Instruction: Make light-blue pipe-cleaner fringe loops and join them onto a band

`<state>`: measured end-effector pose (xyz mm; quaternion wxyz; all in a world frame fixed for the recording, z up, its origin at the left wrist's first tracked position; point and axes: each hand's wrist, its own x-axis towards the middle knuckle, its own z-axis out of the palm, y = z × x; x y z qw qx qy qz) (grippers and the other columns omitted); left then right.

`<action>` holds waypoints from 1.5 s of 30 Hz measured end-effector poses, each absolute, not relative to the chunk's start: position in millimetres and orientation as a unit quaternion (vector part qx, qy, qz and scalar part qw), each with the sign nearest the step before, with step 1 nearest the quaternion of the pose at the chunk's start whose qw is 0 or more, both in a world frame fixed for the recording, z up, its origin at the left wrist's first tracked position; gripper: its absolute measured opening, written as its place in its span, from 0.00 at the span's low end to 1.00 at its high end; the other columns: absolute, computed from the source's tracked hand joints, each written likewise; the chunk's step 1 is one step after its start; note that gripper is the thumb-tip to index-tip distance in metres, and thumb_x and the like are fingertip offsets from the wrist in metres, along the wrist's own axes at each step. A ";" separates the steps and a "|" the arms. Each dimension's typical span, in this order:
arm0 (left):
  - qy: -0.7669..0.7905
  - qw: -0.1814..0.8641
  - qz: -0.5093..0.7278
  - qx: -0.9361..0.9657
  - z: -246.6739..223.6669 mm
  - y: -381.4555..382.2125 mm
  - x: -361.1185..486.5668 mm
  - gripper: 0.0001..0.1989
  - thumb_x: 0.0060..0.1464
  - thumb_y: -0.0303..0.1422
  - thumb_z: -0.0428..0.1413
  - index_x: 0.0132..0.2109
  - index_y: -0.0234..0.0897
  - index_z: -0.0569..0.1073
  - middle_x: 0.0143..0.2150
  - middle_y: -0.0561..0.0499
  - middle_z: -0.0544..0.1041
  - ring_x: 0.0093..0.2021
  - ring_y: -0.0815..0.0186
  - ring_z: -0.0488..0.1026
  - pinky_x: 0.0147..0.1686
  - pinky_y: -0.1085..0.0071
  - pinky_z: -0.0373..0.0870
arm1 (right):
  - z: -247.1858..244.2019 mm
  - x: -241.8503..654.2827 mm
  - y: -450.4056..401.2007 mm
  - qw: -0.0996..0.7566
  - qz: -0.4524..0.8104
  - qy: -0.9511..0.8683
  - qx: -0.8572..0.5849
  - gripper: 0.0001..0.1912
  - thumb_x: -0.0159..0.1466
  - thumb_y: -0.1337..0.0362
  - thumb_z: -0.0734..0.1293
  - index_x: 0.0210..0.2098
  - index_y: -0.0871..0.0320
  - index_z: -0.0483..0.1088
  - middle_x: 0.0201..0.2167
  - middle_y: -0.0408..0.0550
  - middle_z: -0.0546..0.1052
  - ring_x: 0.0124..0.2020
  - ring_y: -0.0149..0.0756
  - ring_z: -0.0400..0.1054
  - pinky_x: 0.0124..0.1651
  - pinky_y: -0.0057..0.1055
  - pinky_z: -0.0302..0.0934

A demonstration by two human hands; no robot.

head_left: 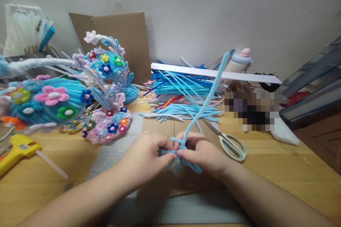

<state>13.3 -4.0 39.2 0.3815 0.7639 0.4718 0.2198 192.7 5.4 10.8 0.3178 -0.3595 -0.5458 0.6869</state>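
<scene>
My left hand (149, 154) and my right hand (204, 152) meet over a brown cardboard sheet (154, 184). Between them is a light blue pipe-cleaner piece (195, 166) with several bent loops hanging below my fingers. One long blue stem (209, 97) rises from it, slanting up to the right. My left thumb and forefinger pinch the left side of the piece. The right fingers close on it at the base of the stem. Parts of the piece are hidden behind my fingers.
Green-handled scissors (233, 147) lie right of my right hand. Pipe cleaners (183, 92) are piled behind. Flower-covered blue decorations (61, 101) and a yellow glue gun (20, 149) are at left. A bottle (238, 64) stands at the back.
</scene>
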 end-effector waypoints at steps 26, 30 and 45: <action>0.504 0.552 0.232 0.623 29.1 4.9 13.9 0.13 0.42 0.40 0.59 0.30 0.32 0.74 0.31 0.48 0.77 0.33 0.63 0.71 0.33 0.71 0.65 | 3.4 196.4 8.5 0.315 0.737 -0.495 -0.335 0.14 0.50 0.61 0.72 0.31 0.60 0.66 0.27 0.41 0.68 0.28 0.27 0.63 0.33 0.23 0.58; 0.499 0.558 0.227 0.624 28.4 6.8 14.1 0.13 0.44 0.39 0.58 0.31 0.32 0.74 0.32 0.48 0.76 0.33 0.64 0.70 0.34 0.71 0.64 | 3.2 196.4 9.4 0.320 0.706 -0.525 -0.350 0.12 0.52 0.62 0.71 0.31 0.60 0.66 0.26 0.40 0.67 0.28 0.26 0.63 0.32 0.23 0.58; 0.479 0.587 0.257 0.599 27.3 8.2 13.9 0.10 0.44 0.35 0.59 0.29 0.31 0.71 0.28 0.51 0.73 0.28 0.69 0.67 0.30 0.73 0.62 | 1.9 196.7 10.4 0.308 0.705 -0.517 -0.376 0.12 0.51 0.63 0.71 0.31 0.61 0.67 0.26 0.41 0.69 0.27 0.26 0.63 0.32 0.24 0.58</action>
